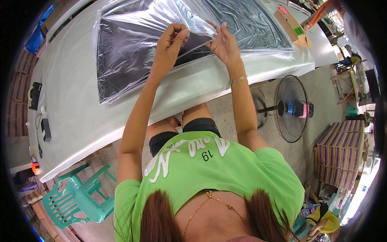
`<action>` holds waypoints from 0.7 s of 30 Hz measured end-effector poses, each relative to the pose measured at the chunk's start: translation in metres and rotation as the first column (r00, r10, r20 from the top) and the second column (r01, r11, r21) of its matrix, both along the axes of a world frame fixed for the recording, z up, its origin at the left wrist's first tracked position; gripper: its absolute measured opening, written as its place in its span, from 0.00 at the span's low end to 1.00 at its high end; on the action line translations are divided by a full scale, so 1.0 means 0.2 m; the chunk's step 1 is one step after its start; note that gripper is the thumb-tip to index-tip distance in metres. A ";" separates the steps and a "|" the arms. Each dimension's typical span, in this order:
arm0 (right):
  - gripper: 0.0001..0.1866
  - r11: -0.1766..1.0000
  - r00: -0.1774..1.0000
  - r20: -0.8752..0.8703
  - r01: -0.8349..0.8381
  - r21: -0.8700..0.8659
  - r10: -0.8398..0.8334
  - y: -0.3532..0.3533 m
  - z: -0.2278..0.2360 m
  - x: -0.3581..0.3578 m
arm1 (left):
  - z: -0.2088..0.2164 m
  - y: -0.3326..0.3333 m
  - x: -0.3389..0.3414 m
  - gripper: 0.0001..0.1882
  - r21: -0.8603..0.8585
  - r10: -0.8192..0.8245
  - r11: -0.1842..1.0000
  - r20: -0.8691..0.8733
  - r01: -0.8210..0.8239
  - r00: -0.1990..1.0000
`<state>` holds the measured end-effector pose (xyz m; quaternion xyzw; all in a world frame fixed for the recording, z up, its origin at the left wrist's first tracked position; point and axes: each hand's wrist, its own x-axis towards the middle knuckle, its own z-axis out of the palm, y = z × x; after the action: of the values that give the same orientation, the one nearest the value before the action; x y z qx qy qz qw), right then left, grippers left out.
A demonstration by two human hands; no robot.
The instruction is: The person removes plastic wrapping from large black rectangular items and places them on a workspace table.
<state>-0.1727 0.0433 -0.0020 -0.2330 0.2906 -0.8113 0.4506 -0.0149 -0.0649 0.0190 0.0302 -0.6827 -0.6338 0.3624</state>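
Observation:
Dark flat sheets lie on the white-covered table under clear, shiny plastic film [133, 44]. My left hand [171, 46] is closed in a pinch on the edge of the film, thumb against forefinger. To its right, my right hand [225, 44] has its palm turned up, and the film's lifted edge runs into it between thumb and fingers. Between my two hands the film is raised, and a bare dark patch of the sheet shows beneath. A second wrapped dark sheet [254, 26] lies just beyond my right hand.
A cardboard box [292, 26] sits at the table's far right. On the left of the table [72, 101] are a black tape dispenser [35, 95] and a small black box [46, 130]. A standing fan [291, 109] is at the right, a green plastic chair [78, 197] at lower left.

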 end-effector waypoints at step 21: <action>0.37 0.959 0.741 -0.618 0.268 -0.090 -0.265 0.02 0.19 0.13 | 0.30 -0.65 0.89 0.39 -0.128 0.821 0.556 -0.068 -0.821 0.566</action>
<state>-0.1464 0.0465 0.0367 -0.4430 0.4553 -0.7434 0.2091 0.1624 -0.1954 0.0789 0.3182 -0.6340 -0.3408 0.6170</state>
